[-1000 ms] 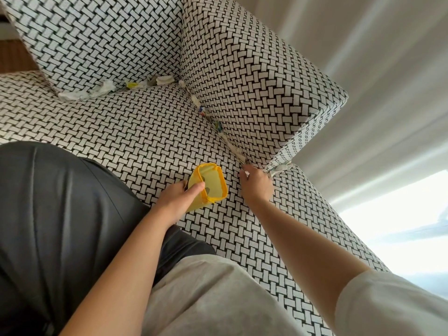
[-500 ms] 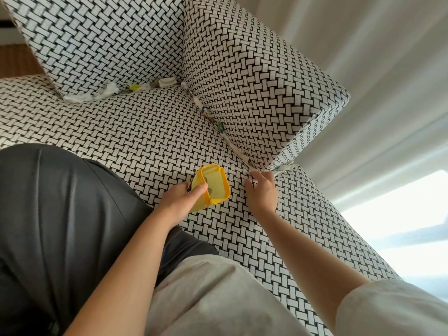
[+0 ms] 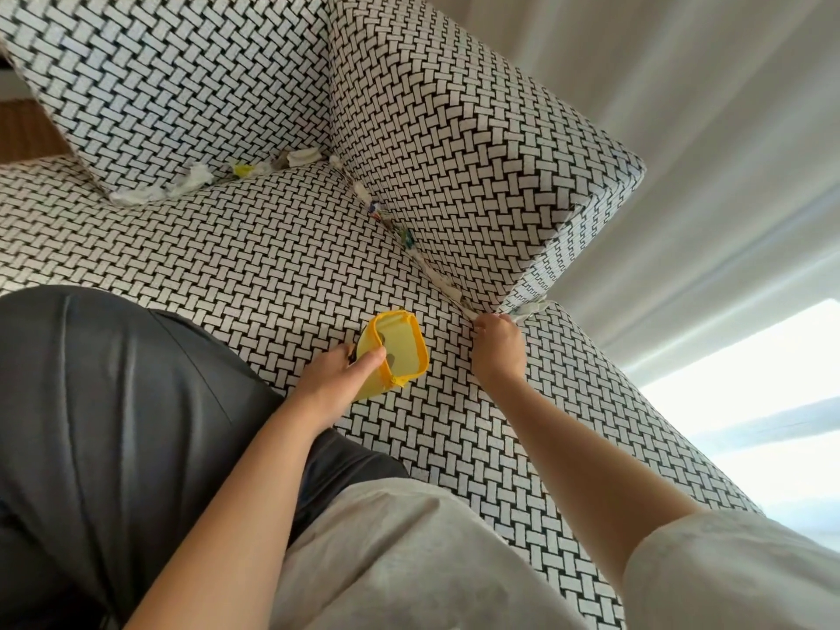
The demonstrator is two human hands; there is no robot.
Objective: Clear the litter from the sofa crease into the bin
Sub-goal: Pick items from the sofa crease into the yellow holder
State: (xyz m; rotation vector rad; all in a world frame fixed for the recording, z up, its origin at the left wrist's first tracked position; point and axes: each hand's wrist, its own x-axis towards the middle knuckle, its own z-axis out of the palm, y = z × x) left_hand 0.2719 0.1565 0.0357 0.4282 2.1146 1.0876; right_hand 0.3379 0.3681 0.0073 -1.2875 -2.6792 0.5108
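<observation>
Left hand [image 3: 334, 379]: wrapped round the little yellow bin [image 3: 404, 352], thumb hooked over the rim, mouth tipped toward the side crease [image 3: 420, 261].
Right hand [image 3: 497, 350]: knuckles up, fingers curled into the crease's near end, just beside a white scrap [image 3: 531, 307]. Can't tell if it's got a pinch on anything (fingertips are hidden).
Litter: coloured wrappers [image 3: 377, 211] sit further up that crease, with tissue wads [image 3: 193, 177] along the back one.
Doing it well: I'd keep the bin touching the seat right beside the crease, then pinch deep and lift straight out so nothing tears or slips back down.
Surface: basket-weave sofa seat [image 3: 227, 256] in black and white, with a squashy arm cushion [image 3: 454, 143].
Room: pale curtain [image 3: 682, 106], bright window [image 3: 750, 393].
</observation>
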